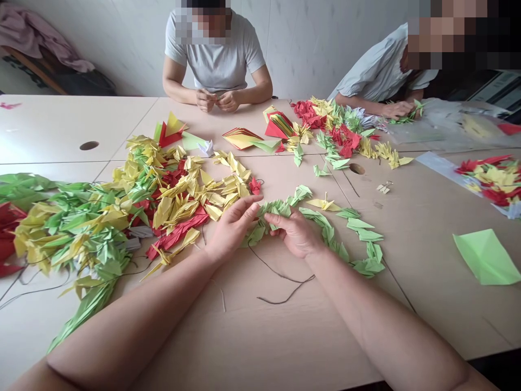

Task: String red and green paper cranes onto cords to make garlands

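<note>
My left hand [233, 226] and my right hand [296, 233] meet at the middle of the table over a strand of green paper cranes [345, 239]. The right hand's fingers pinch green cranes at the strand's near end. The left hand rests on the same bunch with its fingers stretched toward the right hand. The strand curves away to the right and back around. A dark thread [280, 274] trails from the strand across the table toward me.
A big heap of yellow, red and green cranes [134, 206] lies at my left. Two other people sit across the table folding paper. More cranes [342, 133] and paper stacks [244, 138] lie near them. A green sheet [486, 256] lies at right.
</note>
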The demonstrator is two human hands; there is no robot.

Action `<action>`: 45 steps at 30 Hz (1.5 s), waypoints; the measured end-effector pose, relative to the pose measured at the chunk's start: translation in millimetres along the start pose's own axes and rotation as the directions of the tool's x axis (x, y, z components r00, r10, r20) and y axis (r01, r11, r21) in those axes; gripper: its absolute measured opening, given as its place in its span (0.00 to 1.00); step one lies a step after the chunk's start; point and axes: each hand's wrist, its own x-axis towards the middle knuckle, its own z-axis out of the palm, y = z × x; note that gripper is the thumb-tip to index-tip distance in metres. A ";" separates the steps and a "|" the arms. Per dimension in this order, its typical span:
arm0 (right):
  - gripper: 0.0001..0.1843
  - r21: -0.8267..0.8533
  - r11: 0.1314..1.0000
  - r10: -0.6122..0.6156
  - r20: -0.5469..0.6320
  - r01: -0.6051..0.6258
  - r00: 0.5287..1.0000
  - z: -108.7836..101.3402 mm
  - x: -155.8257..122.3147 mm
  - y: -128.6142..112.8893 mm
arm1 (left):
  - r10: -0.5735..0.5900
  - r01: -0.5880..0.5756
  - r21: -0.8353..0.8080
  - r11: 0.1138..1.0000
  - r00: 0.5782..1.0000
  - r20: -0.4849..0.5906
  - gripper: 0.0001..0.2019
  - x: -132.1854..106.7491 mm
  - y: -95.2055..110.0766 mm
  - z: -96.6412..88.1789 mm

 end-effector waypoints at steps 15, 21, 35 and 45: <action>0.14 0.285 0.958 0.047 -0.051 -0.031 0.998 -4.3 2.1 -6.6 | 0.114 -0.164 0.304 0.939 0.977 0.178 0.16 -0.4 -2.0 -0.2; 0.16 0.319 0.948 0.055 -0.152 -0.004 0.987 -2.5 3.2 -5.7 | 0.100 -0.094 0.110 0.989 0.994 -0.049 0.17 1.2 -1.3 0.5; 0.16 0.419 0.897 0.128 0.054 -0.139 0.990 -4.7 2.2 -5.6 | -0.012 0.001 -0.132 0.991 0.997 -0.078 0.10 2.2 3.9 -0.3; 0.16 0.501 0.865 0.080 -0.062 -0.038 0.995 -5.9 4.7 -6.3 | -0.233 0.233 -0.307 0.923 0.972 0.035 0.12 1.7 11.9 1.9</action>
